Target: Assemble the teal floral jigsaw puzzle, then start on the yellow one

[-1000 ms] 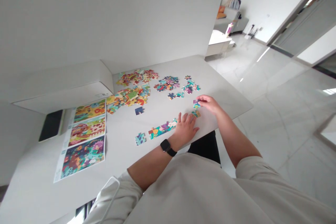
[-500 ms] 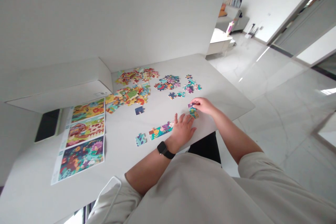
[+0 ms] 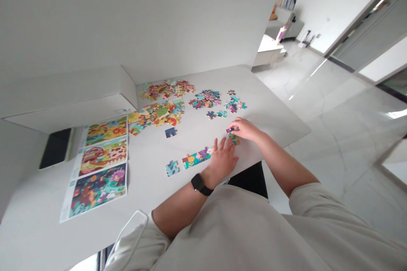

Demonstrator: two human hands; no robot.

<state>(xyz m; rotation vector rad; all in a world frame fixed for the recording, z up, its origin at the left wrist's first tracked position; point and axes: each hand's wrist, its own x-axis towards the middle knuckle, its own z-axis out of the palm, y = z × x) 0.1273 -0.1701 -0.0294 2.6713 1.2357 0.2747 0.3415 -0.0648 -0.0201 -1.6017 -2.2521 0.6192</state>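
Note:
My left hand (image 3: 223,157) lies flat, fingers spread, over the right part of a joined strip of puzzle pieces (image 3: 194,159) and hides some of it. Between thumb and fingers, my right hand (image 3: 244,128) pinches a small purple puzzle piece (image 3: 229,130). It is at the upper end of the strip's right side, by a teal and yellow piece (image 3: 235,139); whether the two are locked together I cannot tell. A loose teal puzzle piece (image 3: 172,168) sits just left of the strip. Farther back lies a dark blue piece (image 3: 171,132).
Piles of puzzle pieces, one yellow and green (image 3: 159,113), one red (image 3: 168,89) and one blue and purple (image 3: 206,99), lie at the back. More pieces (image 3: 233,105) are right of them. A picture sheet (image 3: 100,165), a phone (image 3: 56,148) and a white box (image 3: 70,97) stand left.
My right hand has shifted slightly, and the purple piece in its fingers has turned and moved a little toward the left. My left hand stays pressed on the strip. The view has shifted slightly.

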